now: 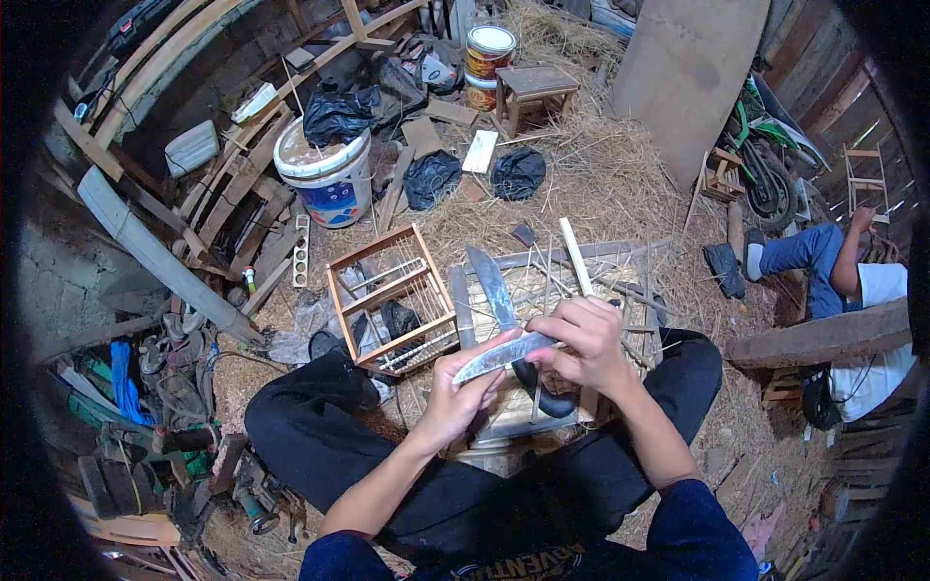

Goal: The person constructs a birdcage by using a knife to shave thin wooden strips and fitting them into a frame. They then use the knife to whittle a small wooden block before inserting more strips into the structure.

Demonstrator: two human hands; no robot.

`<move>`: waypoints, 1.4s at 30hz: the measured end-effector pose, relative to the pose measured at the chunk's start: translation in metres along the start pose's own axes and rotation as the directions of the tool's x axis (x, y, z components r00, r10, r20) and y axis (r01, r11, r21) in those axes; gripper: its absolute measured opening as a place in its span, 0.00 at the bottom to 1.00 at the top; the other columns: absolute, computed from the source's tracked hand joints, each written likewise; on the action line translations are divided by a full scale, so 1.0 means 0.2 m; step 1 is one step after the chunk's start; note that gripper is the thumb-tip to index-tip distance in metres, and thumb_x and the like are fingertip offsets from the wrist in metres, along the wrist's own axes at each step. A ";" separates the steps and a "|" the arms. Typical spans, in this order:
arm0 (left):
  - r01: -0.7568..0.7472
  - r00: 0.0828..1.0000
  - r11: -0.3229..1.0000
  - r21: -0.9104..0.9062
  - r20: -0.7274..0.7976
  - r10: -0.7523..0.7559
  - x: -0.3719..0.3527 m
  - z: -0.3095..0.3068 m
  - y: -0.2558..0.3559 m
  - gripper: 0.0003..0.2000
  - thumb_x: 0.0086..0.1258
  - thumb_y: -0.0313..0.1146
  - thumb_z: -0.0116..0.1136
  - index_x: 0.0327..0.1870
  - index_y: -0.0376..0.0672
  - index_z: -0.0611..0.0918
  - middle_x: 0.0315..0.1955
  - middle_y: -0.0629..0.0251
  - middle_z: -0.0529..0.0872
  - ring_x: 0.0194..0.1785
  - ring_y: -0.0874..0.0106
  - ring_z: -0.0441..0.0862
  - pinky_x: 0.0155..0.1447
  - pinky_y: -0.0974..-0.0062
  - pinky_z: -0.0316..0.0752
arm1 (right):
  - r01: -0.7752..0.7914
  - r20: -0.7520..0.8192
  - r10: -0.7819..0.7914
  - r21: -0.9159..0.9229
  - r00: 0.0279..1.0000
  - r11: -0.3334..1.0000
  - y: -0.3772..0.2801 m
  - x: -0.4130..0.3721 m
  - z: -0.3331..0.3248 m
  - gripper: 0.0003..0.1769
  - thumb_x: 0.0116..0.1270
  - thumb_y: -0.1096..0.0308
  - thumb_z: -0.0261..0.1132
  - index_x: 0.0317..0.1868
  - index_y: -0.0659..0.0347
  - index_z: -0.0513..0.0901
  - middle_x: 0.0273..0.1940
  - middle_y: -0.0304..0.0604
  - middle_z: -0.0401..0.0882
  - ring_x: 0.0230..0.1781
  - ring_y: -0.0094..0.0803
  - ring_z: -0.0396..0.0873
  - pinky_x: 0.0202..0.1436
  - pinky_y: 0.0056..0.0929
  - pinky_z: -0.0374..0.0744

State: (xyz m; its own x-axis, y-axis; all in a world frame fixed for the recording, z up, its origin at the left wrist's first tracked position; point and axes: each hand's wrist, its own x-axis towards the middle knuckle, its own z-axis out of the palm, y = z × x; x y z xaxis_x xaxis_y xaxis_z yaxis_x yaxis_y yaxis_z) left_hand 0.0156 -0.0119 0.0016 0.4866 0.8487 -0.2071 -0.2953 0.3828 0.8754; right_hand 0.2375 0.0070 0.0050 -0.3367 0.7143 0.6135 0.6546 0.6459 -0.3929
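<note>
A knife blade (492,358) lies slantwise across both hands, its tip toward the left. My left hand (463,389) is closed around the tip side, fingers and thumb against the blade. My right hand (581,341) pinches the blade's other end between thumb and fingers. Just beyond them, a second, wider blade (491,286) points away over the low wooden work surface (523,426). A pale wooden stick (575,257) stands out beyond my right hand. To the left of the hands is a small wooden frame cage (392,289) with thin bars.
A white paint bucket (334,184) and black plastic bags (431,179) are at the back left. A small wooden stool (536,85) stands farther back. On the right, another person (823,266) sits near a wooden beam (819,334). Straw covers the ground.
</note>
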 end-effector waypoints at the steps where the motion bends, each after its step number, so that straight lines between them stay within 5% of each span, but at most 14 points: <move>1: 0.000 1.000 1.000 -0.016 -0.011 0.000 0.00 0.00 0.00 0.21 0.78 0.27 0.55 0.71 0.42 0.75 0.24 0.79 0.71 0.24 0.88 0.61 0.27 0.87 0.56 | 0.003 0.017 -0.003 -0.025 1.000 1.000 0.01 0.00 -0.01 0.18 0.56 0.51 0.74 0.40 0.55 0.87 0.28 0.36 0.79 0.26 0.32 0.79 0.28 0.33 0.72; 4: -0.082 0.993 0.977 0.198 0.096 0.064 -0.04 0.01 -0.01 0.20 0.79 0.29 0.54 0.71 0.41 0.75 0.24 0.79 0.73 0.24 0.88 0.61 0.27 0.87 0.58 | -0.378 -0.186 0.413 0.194 0.892 0.905 0.14 -0.04 0.01 0.17 0.64 0.54 0.71 0.41 0.59 0.87 0.32 0.41 0.83 0.31 0.32 0.83 0.33 0.33 0.77; 5: -0.131 0.983 0.945 0.301 0.165 0.084 -0.06 0.02 -0.03 0.20 0.79 0.30 0.54 0.70 0.41 0.75 0.24 0.79 0.74 0.24 0.88 0.61 0.27 0.87 0.59 | -0.415 -0.246 0.438 0.143 0.864 0.899 0.19 -0.04 -0.05 0.16 0.66 0.55 0.70 0.41 0.61 0.86 0.33 0.43 0.84 0.32 0.33 0.83 0.35 0.33 0.78; 7: -0.042 0.994 0.987 0.153 0.104 0.026 -0.06 0.05 -0.06 0.21 0.81 0.32 0.53 0.71 0.40 0.73 0.23 0.79 0.72 0.24 0.87 0.63 0.26 0.86 0.61 | -0.493 -0.372 0.470 0.038 0.800 0.869 0.29 -0.02 -0.18 0.15 0.70 0.57 0.67 0.41 0.63 0.85 0.35 0.47 0.85 0.34 0.34 0.85 0.38 0.33 0.79; 10: 0.003 0.999 1.000 0.019 -0.040 -0.002 -0.01 0.01 -0.03 0.22 0.82 0.33 0.51 0.73 0.40 0.71 0.23 0.77 0.69 0.25 0.85 0.63 0.26 0.86 0.62 | -0.387 -0.361 0.390 0.084 0.847 0.918 0.25 -0.06 -0.13 0.15 0.72 0.57 0.65 0.42 0.64 0.85 0.34 0.48 0.85 0.34 0.37 0.85 0.37 0.33 0.79; 13: 0.057 0.992 0.998 -0.022 -0.108 -0.059 -0.01 -0.01 -0.01 0.22 0.82 0.33 0.51 0.73 0.39 0.71 0.24 0.76 0.70 0.25 0.86 0.62 0.26 0.86 0.61 | -0.297 -0.098 0.300 0.049 0.949 0.954 0.11 -0.04 -0.06 0.15 0.65 0.58 0.70 0.40 0.62 0.85 0.33 0.46 0.84 0.32 0.40 0.84 0.35 0.35 0.79; 19: 0.022 0.994 0.999 -0.028 -0.103 -0.024 0.01 0.00 -0.02 0.22 0.78 0.23 0.49 0.72 0.41 0.72 0.26 0.74 0.73 0.25 0.86 0.64 0.27 0.88 0.61 | -0.100 0.038 0.095 0.168 0.995 0.981 -0.03 -0.02 0.07 0.15 0.61 0.58 0.73 0.41 0.61 0.85 0.28 0.43 0.80 0.27 0.40 0.81 0.30 0.35 0.76; 32: 0.105 0.994 0.989 -0.103 0.033 -0.102 -0.01 -0.01 0.00 0.23 0.78 0.26 0.54 0.73 0.43 0.72 0.27 0.76 0.69 0.26 0.86 0.59 0.27 0.87 0.55 | 0.003 0.021 -0.006 0.128 1.000 0.992 0.00 -0.01 0.03 0.18 0.55 0.52 0.75 0.39 0.56 0.86 0.24 0.38 0.75 0.22 0.36 0.77 0.25 0.34 0.72; 35: 0.116 0.993 0.988 -0.106 0.029 -0.113 -0.01 -0.01 0.00 0.23 0.78 0.27 0.54 0.73 0.43 0.72 0.27 0.76 0.70 0.26 0.86 0.59 0.27 0.87 0.55 | -0.020 0.088 0.014 0.063 0.996 0.998 -0.02 0.00 -0.01 0.16 0.58 0.55 0.74 0.39 0.56 0.87 0.27 0.37 0.80 0.25 0.36 0.80 0.28 0.34 0.75; 37: 0.120 0.993 0.986 -0.112 0.006 -0.120 -0.02 0.00 0.01 0.22 0.78 0.28 0.54 0.72 0.42 0.73 0.27 0.77 0.72 0.26 0.87 0.61 0.27 0.87 0.56 | -0.049 -0.051 0.054 0.104 0.997 0.993 0.03 -0.03 0.03 0.14 0.59 0.59 0.73 0.39 0.59 0.86 0.28 0.41 0.81 0.26 0.38 0.80 0.29 0.33 0.76; 38: 0.069 0.995 0.997 0.036 0.068 -0.072 -0.03 0.00 0.01 0.21 0.79 0.29 0.54 0.71 0.42 0.74 0.27 0.77 0.73 0.26 0.87 0.62 0.27 0.87 0.57 | -0.061 -0.119 0.076 0.127 0.990 0.990 0.05 -0.04 0.03 0.13 0.60 0.61 0.73 0.39 0.61 0.86 0.28 0.43 0.81 0.26 0.39 0.80 0.30 0.33 0.76; 40: -0.063 0.976 0.949 0.307 0.217 -0.005 -0.09 0.00 -0.04 0.20 0.80 0.30 0.54 0.70 0.41 0.76 0.27 0.78 0.75 0.26 0.88 0.64 0.27 0.86 0.59 | -0.416 -0.244 0.404 0.003 0.881 0.909 0.20 -0.02 -0.08 0.09 0.68 0.68 0.66 0.42 0.65 0.85 0.34 0.47 0.84 0.31 0.39 0.82 0.37 0.32 0.78; 42: 0.008 0.994 0.986 0.164 0.103 -0.025 -0.11 0.05 -0.09 0.19 0.80 0.34 0.54 0.69 0.39 0.77 0.25 0.78 0.75 0.25 0.88 0.65 0.28 0.85 0.62 | -0.486 -0.373 0.464 0.039 0.803 0.873 0.33 -0.03 -0.19 0.15 0.67 0.61 0.69 0.43 0.66 0.86 0.37 0.51 0.87 0.36 0.41 0.86 0.39 0.34 0.81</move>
State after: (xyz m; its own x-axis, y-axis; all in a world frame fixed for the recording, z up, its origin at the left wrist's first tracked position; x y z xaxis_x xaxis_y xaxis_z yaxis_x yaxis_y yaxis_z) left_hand 0.0190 -0.0412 -0.0052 0.5759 0.7968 -0.1830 -0.1527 0.3247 0.9334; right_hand 0.3088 0.0358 0.0007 0.2858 0.7732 0.5661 0.7089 0.2269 -0.6678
